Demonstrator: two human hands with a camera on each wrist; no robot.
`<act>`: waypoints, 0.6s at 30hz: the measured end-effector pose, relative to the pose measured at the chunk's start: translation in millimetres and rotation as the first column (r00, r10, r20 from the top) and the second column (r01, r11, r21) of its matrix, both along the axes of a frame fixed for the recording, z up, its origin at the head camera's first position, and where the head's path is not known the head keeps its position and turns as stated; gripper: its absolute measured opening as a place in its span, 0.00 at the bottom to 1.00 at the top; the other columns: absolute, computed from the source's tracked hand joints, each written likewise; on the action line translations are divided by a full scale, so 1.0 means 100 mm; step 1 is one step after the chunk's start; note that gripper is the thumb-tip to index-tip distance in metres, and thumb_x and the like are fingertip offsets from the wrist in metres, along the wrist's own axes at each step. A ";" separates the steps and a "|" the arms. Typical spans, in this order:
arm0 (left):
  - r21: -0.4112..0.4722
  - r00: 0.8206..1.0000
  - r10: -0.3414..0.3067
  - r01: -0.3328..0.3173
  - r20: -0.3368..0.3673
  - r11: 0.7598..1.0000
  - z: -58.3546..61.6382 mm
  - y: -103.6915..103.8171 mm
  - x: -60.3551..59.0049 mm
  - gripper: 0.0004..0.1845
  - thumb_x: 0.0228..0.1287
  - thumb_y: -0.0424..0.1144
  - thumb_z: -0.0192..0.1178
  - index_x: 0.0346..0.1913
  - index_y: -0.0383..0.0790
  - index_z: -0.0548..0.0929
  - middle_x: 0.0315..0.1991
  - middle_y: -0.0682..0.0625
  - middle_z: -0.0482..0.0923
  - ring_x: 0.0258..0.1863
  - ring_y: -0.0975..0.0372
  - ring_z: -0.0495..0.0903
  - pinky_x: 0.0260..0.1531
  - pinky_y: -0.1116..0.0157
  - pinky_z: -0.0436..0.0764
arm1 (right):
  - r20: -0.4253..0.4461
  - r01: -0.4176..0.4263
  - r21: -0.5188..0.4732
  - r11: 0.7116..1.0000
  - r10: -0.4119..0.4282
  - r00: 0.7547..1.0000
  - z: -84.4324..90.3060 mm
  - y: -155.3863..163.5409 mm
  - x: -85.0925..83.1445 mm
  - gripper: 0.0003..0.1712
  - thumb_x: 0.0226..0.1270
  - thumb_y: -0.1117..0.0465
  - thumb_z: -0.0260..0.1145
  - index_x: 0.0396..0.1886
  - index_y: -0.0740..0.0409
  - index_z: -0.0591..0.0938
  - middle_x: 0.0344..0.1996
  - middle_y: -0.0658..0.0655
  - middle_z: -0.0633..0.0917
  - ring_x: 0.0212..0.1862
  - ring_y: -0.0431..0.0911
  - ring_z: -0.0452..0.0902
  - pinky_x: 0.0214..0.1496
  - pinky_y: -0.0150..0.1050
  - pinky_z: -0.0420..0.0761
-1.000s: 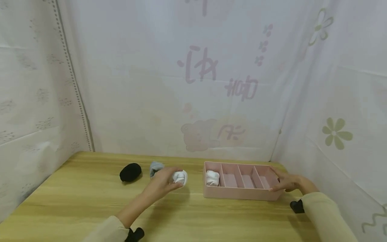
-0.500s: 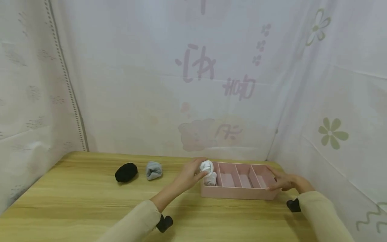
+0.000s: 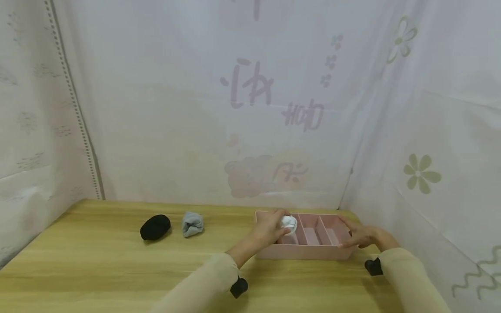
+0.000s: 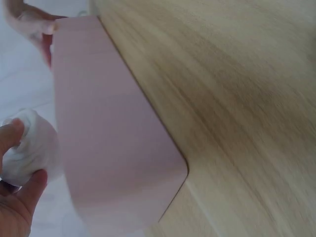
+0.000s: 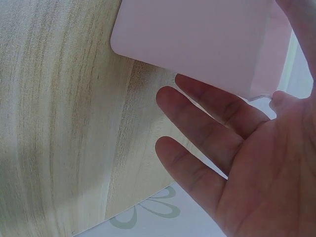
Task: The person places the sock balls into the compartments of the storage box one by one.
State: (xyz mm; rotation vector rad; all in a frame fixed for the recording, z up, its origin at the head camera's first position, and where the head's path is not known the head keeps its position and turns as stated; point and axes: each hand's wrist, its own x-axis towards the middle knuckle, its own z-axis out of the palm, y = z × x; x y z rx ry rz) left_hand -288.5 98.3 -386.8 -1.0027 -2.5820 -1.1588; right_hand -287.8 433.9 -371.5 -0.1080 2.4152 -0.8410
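A rolled white sock [image 3: 289, 223] sits in the left hand [image 3: 270, 228], low and just right of centre in the head view, directly above the left end of a pink divided box [image 3: 305, 252]. The fingers and thumb curl round the sock and pinch it; in the left wrist view the sock [image 4: 30, 148] shows at the lower left edge, pressed between fingertips [image 4: 12, 132] above and the thumb below, just beside the box's smooth outer wall [image 4: 108, 148]. Whether the sock touches the box cannot be told.

The box lies on a light wooden table [image 3: 98, 265] toward the lower right of the head view, its long side facing the camera, with thin partitions splitting it into compartments; the ones to the right of the sock show only their pink floors.

The right hand [image 3: 362, 236] rests against the right end of the box with its fingers straight and slightly spread. In the right wrist view the fingers [image 5: 212, 143] reach under the rounded corner of the box [image 5: 197, 39], above the table's grain [image 5: 59, 123].

Further left on the table, well apart from the box, a rolled grey sock [image 3: 192, 224] lies just beside a rolled black sock [image 3: 155, 227]. A pale printed curtain [image 3: 250, 100] fills the upper part of the head view.
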 end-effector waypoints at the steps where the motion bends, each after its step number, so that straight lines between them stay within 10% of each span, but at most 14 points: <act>1: -0.010 1.000 -0.003 0.003 -0.009 1.000 -0.02 0.03 0.00 0.18 0.59 0.37 0.65 0.52 0.40 0.76 0.51 0.45 0.76 0.43 0.58 0.78 0.37 0.71 0.79 | 0.000 0.002 0.003 1.000 -0.002 1.000 -0.01 0.00 0.00 0.68 0.57 0.53 0.71 0.71 0.62 0.26 0.65 0.85 0.36 0.65 0.80 0.39 0.55 0.72 0.63; 8: -0.145 0.967 -0.028 -0.010 -0.253 0.989 -0.09 0.20 -0.02 0.17 0.57 0.37 0.66 0.49 0.41 0.78 0.50 0.48 0.77 0.47 0.59 0.80 0.46 0.69 0.78 | -0.018 0.007 -0.005 1.000 -0.007 1.000 -0.01 -0.01 0.01 0.68 0.55 0.53 0.72 0.71 0.63 0.27 0.65 0.85 0.37 0.65 0.80 0.39 0.54 0.72 0.64; 18: -0.342 0.955 -0.021 -0.085 -0.296 0.936 -0.20 0.31 -0.09 0.14 0.54 0.37 0.69 0.45 0.45 0.81 0.45 0.54 0.79 0.44 0.64 0.80 0.41 0.72 0.78 | -0.021 0.028 -0.033 0.999 -0.029 0.999 -0.02 0.00 0.02 0.67 0.55 0.55 0.72 0.71 0.63 0.27 0.65 0.84 0.36 0.65 0.81 0.39 0.53 0.74 0.63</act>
